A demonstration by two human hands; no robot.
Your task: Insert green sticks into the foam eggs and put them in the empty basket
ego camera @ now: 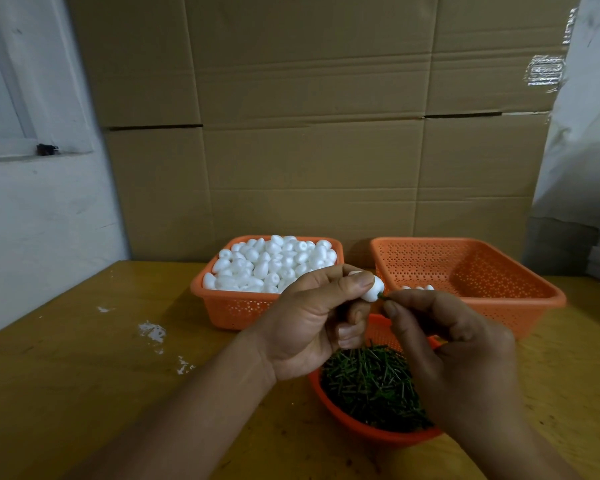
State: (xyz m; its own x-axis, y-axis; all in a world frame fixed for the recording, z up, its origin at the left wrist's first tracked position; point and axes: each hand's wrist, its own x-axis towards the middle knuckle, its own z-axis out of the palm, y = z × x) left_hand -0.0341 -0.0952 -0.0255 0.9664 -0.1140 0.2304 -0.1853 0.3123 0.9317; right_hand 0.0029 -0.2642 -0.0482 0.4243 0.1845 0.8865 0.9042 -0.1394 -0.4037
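Brown cardboard wall (309, 133) behind, scuffed wooden table (84, 375) below, white window frame (11, 109) at far left.

Left hand (312, 327): fingers curled, thumb and forefinger pinching a white foam egg (374, 289) just above the table's middle. Right hand (458, 348): fingertips (392, 308) pinched on a short green stick (382, 296), its far end touching the egg's lower tip. How deep in, cannot tell.

Directly beneath both hands, a small orange basket (361, 431) heaped with loose green sticks (371, 386), partly hidden by the right wrist. Behind the left hand, an orange perforated basket (229, 306) piled high with plain foam eggs (271, 261). Behind and right of the right hand, a wider orange basket (499, 306), mostly bare inside, with a few white eggs (418, 287) showing at its near left edge, just beyond the right fingertips.

Farther out on the left of the table, scattered white crumbs (153, 332). Upper right, a strip of clear tape (544, 71) on the cardboard beside a pale plastic sheet (582, 133). No readable writing on boxes or baskets; tape marks too blurred to tell.
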